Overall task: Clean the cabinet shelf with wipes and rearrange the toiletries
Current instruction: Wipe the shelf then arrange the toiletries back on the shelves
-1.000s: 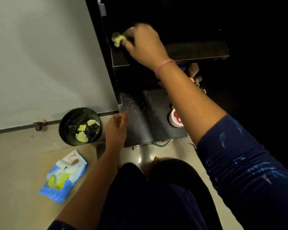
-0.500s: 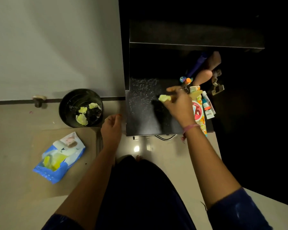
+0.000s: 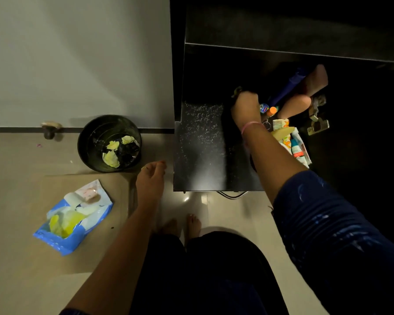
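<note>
Toward the upper right of the frame, inside the dark cabinet, the right hand [image 3: 246, 108] is pressed down on the black shelf [image 3: 200, 155], its fingers curled round a small yellow-green wipe [image 3: 237, 90] of which only a corner is seen past the knuckles; the grasp is judged firm, since the wipe is being worked toward the back of the shelf. A speckled patch of dust or moisture is left on the shelf's left half, so the cleaning is judged unfinished. The toiletries [image 3: 291, 137] are crowded together at the right edge of the shelf, just beside the wrist: a comb, a small tube, a blue stick-like item and two rounded pinkish bottles can be made out, apparently pushed aside so that the surface is freed for wiping; they are not yet rearranged. At the centre of the frame the left hand [image 3: 150, 180] is held loosely above the floor, fingers relaxed and grasping nothing, seemingly kept near the bin and the packet for the next exchange. At centre left a black waste bin [image 3: 87, 142] is stood against the wall, within easy reach, and three crumpled yellow used wipes [image 3: 112, 158] are seen lying in it on a dark liner. At lower left an opened blue wipes packet [image 3: 66, 237] is laid on the floor, with pale yellow fresh wipes showing through its torn top.
</note>
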